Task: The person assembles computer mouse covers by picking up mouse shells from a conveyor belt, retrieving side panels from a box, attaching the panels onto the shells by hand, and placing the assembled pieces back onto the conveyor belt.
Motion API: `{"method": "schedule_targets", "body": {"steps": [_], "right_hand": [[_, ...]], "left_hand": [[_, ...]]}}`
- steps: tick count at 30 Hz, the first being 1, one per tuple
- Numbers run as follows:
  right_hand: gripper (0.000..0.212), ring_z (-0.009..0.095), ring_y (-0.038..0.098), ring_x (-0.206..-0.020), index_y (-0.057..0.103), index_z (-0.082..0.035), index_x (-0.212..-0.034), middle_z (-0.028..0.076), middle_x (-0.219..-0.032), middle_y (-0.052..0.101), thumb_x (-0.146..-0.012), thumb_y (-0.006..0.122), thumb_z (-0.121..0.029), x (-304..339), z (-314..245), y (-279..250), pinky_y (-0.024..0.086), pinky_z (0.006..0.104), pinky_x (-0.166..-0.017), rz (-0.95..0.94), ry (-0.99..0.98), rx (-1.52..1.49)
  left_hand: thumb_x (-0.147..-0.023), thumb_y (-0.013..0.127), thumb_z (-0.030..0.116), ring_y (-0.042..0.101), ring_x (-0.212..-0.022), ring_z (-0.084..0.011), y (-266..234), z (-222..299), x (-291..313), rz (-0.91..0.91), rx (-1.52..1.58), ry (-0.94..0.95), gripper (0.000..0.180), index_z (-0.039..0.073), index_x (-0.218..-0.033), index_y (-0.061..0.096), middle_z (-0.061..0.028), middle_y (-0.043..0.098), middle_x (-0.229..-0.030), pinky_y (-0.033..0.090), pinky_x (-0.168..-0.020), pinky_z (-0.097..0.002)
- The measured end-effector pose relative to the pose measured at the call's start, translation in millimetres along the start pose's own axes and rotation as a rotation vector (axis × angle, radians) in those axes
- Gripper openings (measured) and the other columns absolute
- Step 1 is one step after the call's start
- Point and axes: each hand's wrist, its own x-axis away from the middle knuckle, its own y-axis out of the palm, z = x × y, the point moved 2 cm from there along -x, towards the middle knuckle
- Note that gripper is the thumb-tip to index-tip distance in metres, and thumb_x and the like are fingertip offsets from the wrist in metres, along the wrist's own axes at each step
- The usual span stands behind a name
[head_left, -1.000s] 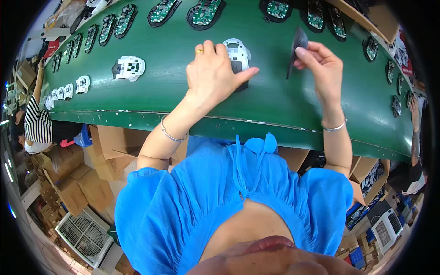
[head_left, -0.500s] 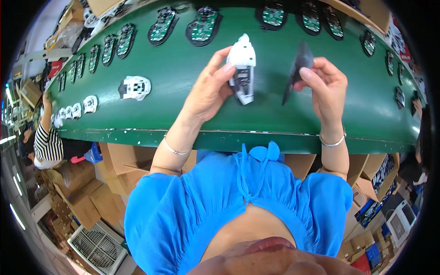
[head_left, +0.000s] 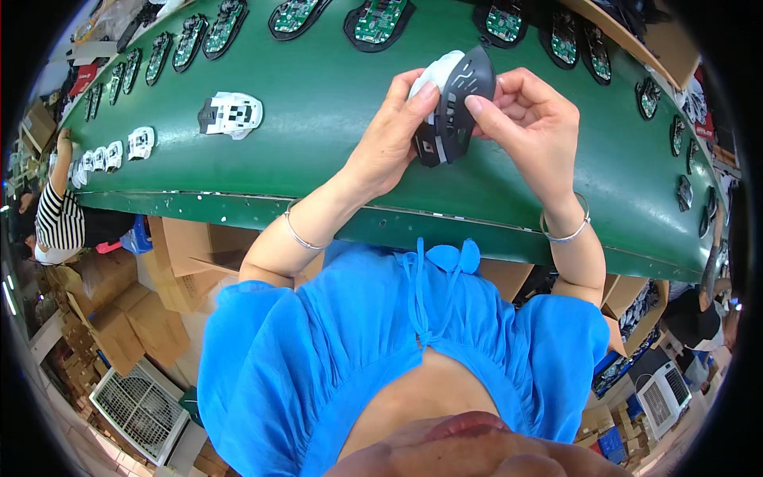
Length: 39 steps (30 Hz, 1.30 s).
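So I'm standing by this bench and the person in the blue top point(head_left: 397, 318) has both hands busy; the left hand point(head_left: 395, 131) has a snug grip on a white shell point(head_left: 439, 70), thumb on the near side, fingers curled behind it; the right hand point(head_left: 531, 119) is pinching the edge of a black slotted cover point(head_left: 461, 103), thumb on the outer face, fingers tucked behind. The two parts are tilted up and pressed together face to face, held over the green table point(head_left: 334, 103) right in front of the chest; can't tell from here if they're actually clipped together. Off to the left there's another white shell with a dark end point(head_left: 234, 115) lying by itself; further left a string of smaller-looking white pieces point(head_left: 103, 157); along the far side run dark bases with green circuit boards point(head_left: 379, 22); someone in a striped top point(head_left: 60, 219) is way down the left end.
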Motion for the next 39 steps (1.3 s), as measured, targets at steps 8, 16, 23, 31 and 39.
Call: {"method": "schedule_targets", "body": {"steps": [8,16,23,31,39], "right_hand": [[0.015,0.007,0.062,-0.061,0.057,0.003,-0.075,0.005,-0.068,0.061,-0.074,0.071,-0.004,-7.6,-2.3,11.5,0.05,0.017,-0.053,-0.001,0.028,0.062],[0.017,0.009,0.062,-0.06,0.056,0.003,-0.073,0.005,-0.065,0.061,-0.073,0.071,-0.005,-10.1,-0.3,10.6,0.05,0.0187,-0.052,0.003,0.052,0.11],[0.02,0.007,0.06,-0.057,0.054,0.002,-0.07,0.005,-0.063,0.06,-0.072,0.072,-0.006,-11.6,0.6,10.5,0.048,0.0183,-0.05,-0.008,0.048,0.104],[0.023,0.004,0.053,-0.052,0.056,-0.002,-0.063,-0.001,-0.055,0.055,-0.067,0.077,-0.01,-11.1,-1.8,9.1,0.041,0.0166,-0.046,0.024,-0.026,0.371],[0.011,0.009,0.041,-0.048,0.061,0.005,-0.066,0.006,-0.057,0.056,-0.074,0.057,0.001,14.1,-87.5,-5.2,0.026,0.0233,-0.038,-0.18,-0.356,-0.295]], "left_hand": [[-0.094,0.038,0.048,0.052,-0.103,-0.0108,-7.8,2.2,1.8,0.036,0.02,0.067,0.054,0.007,-0.13,0.034,-0.0058,0.048,-0.118,0.046,-0.086,-0.0269],[-0.093,0.035,0.051,0.054,-0.103,-0.0145,-10.3,3.3,0.9,0.027,-0.061,0.064,0.058,0.006,-0.13,0.031,-0.0084,0.047,-0.121,0.046,-0.089,-0.031],[-0.09,0.038,0.056,0.05,-0.109,-0.0149,-11.3,5.0,1.6,0.018,-0.13,0.127,0.065,0.006,-0.131,0.03,-0.0086,0.046,-0.121,0.044,-0.091,-0.0319],[-0.073,0.074,0.021,0.05,-0.103,-0.0179,-7.0,10.8,8.7,0.035,-0.129,0.066,0.077,0.002,-0.129,0.025,-0.0134,0.045,-0.115,0.047,-0.08,-0.0294],[-0.072,0.064,0.01,0.051,-0.092,-0.0129,-11.1,15.0,0.4,0.015,-0.015,0.089,0.059,0.004,-0.124,0.037,-0.007,0.05,-0.106,0.045,-0.079,-0.0265]]}}
